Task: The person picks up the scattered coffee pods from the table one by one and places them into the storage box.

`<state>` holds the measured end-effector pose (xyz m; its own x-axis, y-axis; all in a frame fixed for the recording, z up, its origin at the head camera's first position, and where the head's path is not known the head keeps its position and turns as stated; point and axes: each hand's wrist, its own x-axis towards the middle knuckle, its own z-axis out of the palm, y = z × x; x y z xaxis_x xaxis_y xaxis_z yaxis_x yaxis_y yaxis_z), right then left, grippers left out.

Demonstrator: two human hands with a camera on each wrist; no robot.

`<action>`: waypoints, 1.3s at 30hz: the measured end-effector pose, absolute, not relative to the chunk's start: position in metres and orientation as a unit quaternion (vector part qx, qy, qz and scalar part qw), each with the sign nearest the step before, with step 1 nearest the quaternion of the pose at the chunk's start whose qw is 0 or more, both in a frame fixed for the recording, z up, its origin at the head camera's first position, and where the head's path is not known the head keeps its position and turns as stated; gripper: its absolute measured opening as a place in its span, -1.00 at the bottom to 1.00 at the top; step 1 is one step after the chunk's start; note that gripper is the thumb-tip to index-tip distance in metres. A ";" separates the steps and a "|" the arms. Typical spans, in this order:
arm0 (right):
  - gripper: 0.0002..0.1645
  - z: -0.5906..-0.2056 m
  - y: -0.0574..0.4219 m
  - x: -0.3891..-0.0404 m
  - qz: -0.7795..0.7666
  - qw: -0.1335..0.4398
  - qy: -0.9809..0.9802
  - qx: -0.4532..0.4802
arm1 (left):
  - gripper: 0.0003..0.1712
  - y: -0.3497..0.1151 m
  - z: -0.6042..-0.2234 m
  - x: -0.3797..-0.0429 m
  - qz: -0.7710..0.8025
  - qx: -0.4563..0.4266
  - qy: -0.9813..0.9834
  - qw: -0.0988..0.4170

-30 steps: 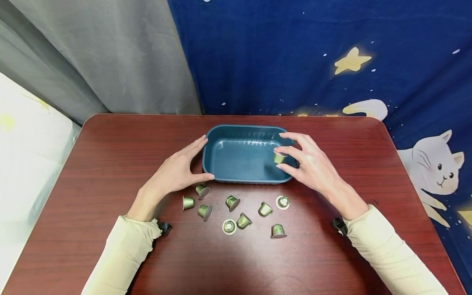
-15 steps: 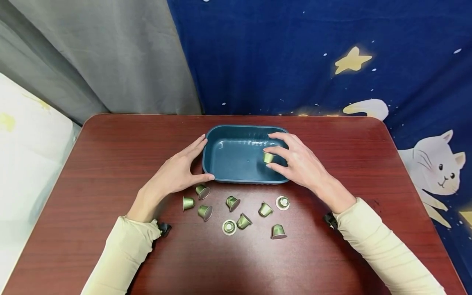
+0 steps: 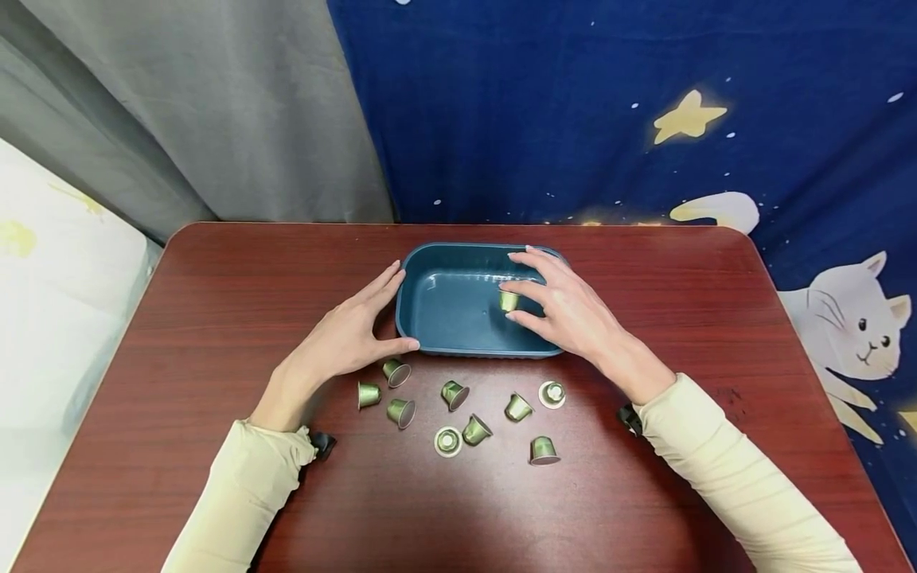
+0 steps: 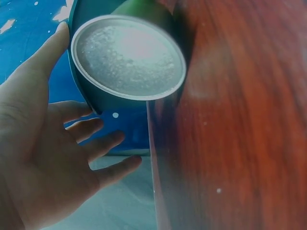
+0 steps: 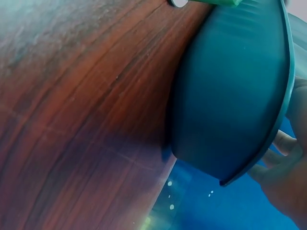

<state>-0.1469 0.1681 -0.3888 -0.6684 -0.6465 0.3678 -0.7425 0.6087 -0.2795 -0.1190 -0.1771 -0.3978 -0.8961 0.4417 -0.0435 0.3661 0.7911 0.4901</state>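
A teal plastic bin (image 3: pixel 458 318) stands near the back of the table. My left hand (image 3: pixel 342 333) rests against its left end, fingers straight and thumb at the near corner. Over the right half of the bin, my right hand (image 3: pixel 579 314) pinches a green coffee capsule (image 3: pixel 508 301) between thumb and forefinger. In the right wrist view the bin's outer wall (image 5: pixel 230 96) hides the fingertips. Several more green capsules lie on the table in front of the bin, including one capsule (image 3: pixel 543 451) nearest the front. The foil lid of a capsule (image 4: pixel 129 57) looms large in the left wrist view.
The dark red wooden table (image 3: pixel 215 286) has a rounded back edge. Behind it hang a grey curtain (image 3: pixel 272 103) and a blue cloth (image 3: pixel 516 103) printed with stars and a cat.
My right hand has moved left over the bin with the pinched capsule, from near its right end further inward. The left hand and the capsules on the table have stayed put.
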 end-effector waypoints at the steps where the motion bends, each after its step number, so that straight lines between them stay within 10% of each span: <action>1: -0.52 -0.390 0.167 -0.148 0.209 0.116 -0.888 0.393 | 0.23 -0.177 -0.398 -0.119 0.241 0.214 0.943 0.079; 39: -0.59 -0.400 0.141 -0.170 0.144 0.089 -0.909 0.380 | 0.24 -0.179 -0.400 -0.118 0.241 0.227 0.939 0.087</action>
<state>-0.1703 0.1410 -0.3999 -0.6958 -0.6648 0.2717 -0.7163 0.6701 -0.1947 -0.1181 -0.1786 -0.4002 -0.8813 0.4695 -0.0545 0.3852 0.7803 0.4927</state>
